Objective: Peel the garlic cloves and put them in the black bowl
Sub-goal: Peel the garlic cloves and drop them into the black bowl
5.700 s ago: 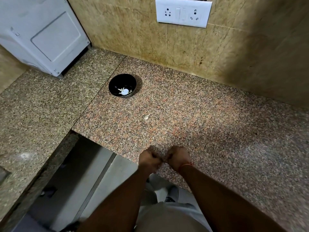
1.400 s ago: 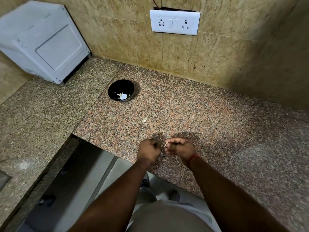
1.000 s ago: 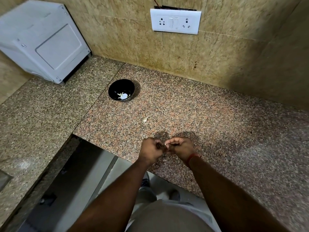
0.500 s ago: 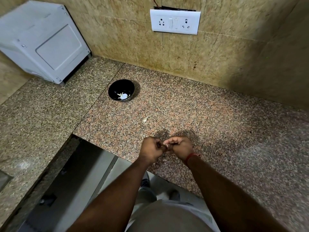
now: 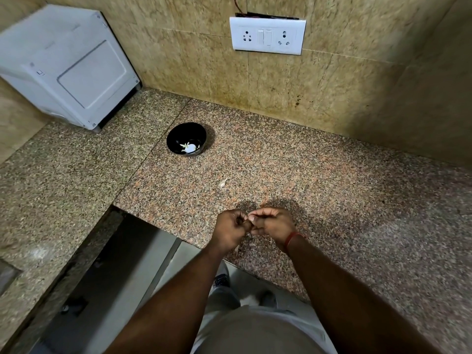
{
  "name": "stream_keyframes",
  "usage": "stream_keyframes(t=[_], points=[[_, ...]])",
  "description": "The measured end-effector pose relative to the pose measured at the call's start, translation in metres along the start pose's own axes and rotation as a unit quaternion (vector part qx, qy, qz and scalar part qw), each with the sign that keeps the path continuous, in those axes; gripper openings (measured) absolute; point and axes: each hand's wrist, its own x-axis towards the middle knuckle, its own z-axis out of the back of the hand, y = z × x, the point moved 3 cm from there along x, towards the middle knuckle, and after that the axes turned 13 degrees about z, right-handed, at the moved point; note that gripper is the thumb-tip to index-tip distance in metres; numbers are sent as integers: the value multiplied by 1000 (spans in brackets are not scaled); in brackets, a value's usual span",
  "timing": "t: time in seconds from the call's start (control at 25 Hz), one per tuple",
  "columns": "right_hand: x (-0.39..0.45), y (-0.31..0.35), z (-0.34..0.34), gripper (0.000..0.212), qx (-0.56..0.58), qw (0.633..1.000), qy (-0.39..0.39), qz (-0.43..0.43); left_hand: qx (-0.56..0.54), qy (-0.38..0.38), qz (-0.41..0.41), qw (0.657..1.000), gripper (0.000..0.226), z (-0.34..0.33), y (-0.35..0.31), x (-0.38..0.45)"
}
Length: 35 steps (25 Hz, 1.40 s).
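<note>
My left hand (image 5: 231,229) and my right hand (image 5: 273,222) meet fingertip to fingertip above the counter's front edge, both curled and pinching a small garlic clove that is almost entirely hidden between them. A black bowl (image 5: 176,136) stands farther back on the granite counter, with a peeled white clove and bits of skin (image 5: 189,147) inside. One loose unpeeled garlic clove (image 5: 223,183) lies on the counter between the bowl and my hands. A flake of skin (image 5: 236,249) lies just below my left hand.
A white appliance (image 5: 69,70) stands at the back left on the counter. A white socket panel (image 5: 267,35) is on the tiled wall. The speckled granite counter (image 5: 332,190) has a cut-out edge at the front left, with floor below.
The hands rose from the counter's edge to a little farther in over the granite. Over the last second they stay pressed together, fingers working at the clove; its white tip no longer shows.
</note>
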Motion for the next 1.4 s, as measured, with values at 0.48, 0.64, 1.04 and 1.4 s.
stream_keyframes(t=[0.48,0.64,1.04,1.4], points=[[1,-3,0,13,18,999,-30,14,-57,-55,38,996,14,5,2,-4],[0,-7,-1,15,35,999,-36,13,-52,-73,54,994,18,9,5,-3],[1,-18,2,22,52,997,-47,-20,159,-100,36,982,17,10,9,6],[23,-30,9,20,-72,990,-120,-20,251,-112,60,960,28,16,22,11]])
